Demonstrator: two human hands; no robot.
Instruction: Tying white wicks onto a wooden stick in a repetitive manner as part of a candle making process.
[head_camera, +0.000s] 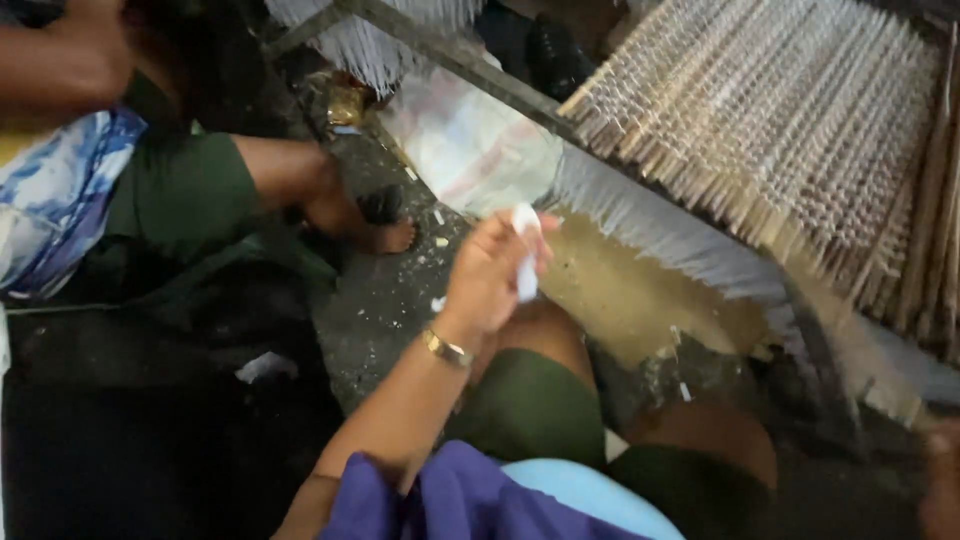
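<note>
Your left hand (487, 275) carries a thin gold-coloured metal bracelet (446, 349) at the wrist. Below the bracelet, a loose purple cloth sleeve (450, 500) covers your upper arm. Beside the sleeve, dark green shorts (530, 405) cover your thighs.

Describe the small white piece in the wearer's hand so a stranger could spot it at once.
Start at the big rack of thin sticks upper right, then drop to its white-tipped lower edge. Just left, the left hand, wearing a gold bracelet, pinches a white piece, larger than the white flecks on the floor.
</note>
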